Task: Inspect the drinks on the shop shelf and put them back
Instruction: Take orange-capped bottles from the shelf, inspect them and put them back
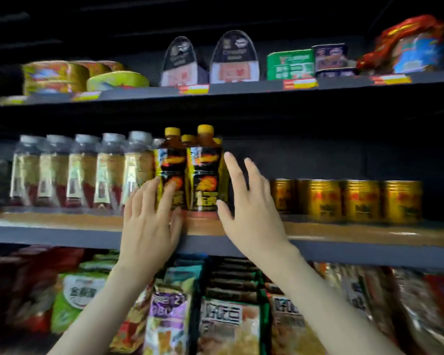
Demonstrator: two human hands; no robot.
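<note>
Mostly blurred. Two dark plastic bottles (189, 172) with yellow screw caps and glossy black-orange labels stand upright on the middle shelf (62, 234), frame centre, with more yellow caps behind them. Left hand (149, 221) lays straight fingers flat on the lower label of the left bottle (171, 165), not wrapped round it. Right hand (251, 213) is spread, fingers straight and apart, just at 3 o'clock of the right bottle (205, 175), thumb near its base; contact unclear. At 9 o'clock: a row of clear bottles (82, 170), grey caps, gold labels. At 3 o'clock: squat gold cans (356, 201). At 12 o'clock, upper shelf (241, 87): flat round tins (54, 75), boxed packs (290, 64). At 6 o'clock: crinkly snack bags (169, 316).
</note>
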